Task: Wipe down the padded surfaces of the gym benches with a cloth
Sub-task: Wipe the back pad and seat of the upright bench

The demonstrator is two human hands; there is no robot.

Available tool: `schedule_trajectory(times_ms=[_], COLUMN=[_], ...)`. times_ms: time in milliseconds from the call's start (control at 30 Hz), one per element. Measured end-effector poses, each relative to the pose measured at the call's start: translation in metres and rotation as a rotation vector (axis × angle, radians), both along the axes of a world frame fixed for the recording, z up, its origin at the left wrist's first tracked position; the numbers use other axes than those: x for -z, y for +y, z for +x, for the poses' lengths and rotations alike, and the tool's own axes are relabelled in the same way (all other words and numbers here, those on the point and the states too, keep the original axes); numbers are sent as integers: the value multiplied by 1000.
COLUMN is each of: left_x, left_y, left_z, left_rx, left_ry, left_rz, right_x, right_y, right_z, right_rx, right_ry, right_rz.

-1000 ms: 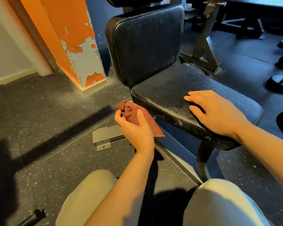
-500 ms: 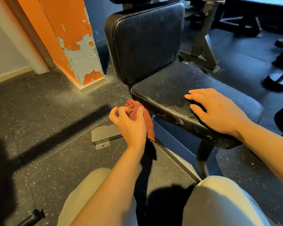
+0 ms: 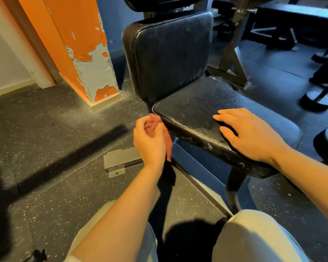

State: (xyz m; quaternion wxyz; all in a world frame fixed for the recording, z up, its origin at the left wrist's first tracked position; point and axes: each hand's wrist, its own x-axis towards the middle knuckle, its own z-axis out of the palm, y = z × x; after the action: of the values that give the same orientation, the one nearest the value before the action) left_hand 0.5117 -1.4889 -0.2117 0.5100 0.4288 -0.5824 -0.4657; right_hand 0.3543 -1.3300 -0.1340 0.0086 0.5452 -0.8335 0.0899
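Left hand (image 3: 150,142) held just off the near-left corner of the seat pad (image 3: 206,118), fingers and thumb curled round a bunched cloth (image 3: 152,122). Cloth sits inside the grip, its upper fold poking out above the fingers and close to the pad's edge; whether it touches the pad cannot be told. A strip of it hangs down past the heel of the hand on the right side. Cloth is reddish-brown, crumpled, soft-looking, slightly blurred. Right hand (image 3: 248,135) lies flat on the seat pad, palm down, fingers straight and spread a little, pointing left, holding nothing. Seat pad is black, grained like leather, dusty grey in patches, with white scuffs along its front edge. Back pad (image 3: 172,55) stands upright behind it, black with pale stitching, also dusty. Speckled dark floor (image 3: 51,140) below; a grey metal foot plate (image 3: 121,159) lies on it just under the left hand. Orange pillar (image 3: 78,42) with peeling paint stands to the left of the bench.
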Motion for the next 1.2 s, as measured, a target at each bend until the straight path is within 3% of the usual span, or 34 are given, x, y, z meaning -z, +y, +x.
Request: schedule_trajectory(times_ms=[133, 267, 400, 467, 533, 700, 767, 867, 933, 1100, 1200], left_x=[-2, 10, 11, 5, 1, 13, 15, 13, 9, 9, 9], left_y=[48, 80, 44, 34, 48, 112, 107, 70, 56, 92, 117], left_z=[-10, 12, 5, -4, -11, 4, 7, 6, 0, -13, 0], left_rx=[58, 405, 49, 31, 44, 404, 307, -60, -96, 133, 398], left_ry=[42, -15, 3, 33, 39, 17, 33, 97, 67, 147, 28], left_rz=[-77, -184, 47, 126, 74, -96, -80, 47, 27, 63, -45], right_x=[0, 0, 1, 1, 0, 0, -1, -1, -2, -2, -1], right_y=[-1, -1, -1, -1, -2, 0, 1, 1, 0, -1, 0], right_z=[1, 2, 0, 0, 1, 3, 3, 1, 1, 2, 1], right_rx=[-5, -3, -6, -8, -14, -11, -13, -11, -10, -13, -10], right_ry=[16, 20, 10, 10, 20, 23, 11, 14, 14, 19, 10], right_rz=[2, -1, 1, -2, -11, -24, -25, -22, -19, -24, -21])
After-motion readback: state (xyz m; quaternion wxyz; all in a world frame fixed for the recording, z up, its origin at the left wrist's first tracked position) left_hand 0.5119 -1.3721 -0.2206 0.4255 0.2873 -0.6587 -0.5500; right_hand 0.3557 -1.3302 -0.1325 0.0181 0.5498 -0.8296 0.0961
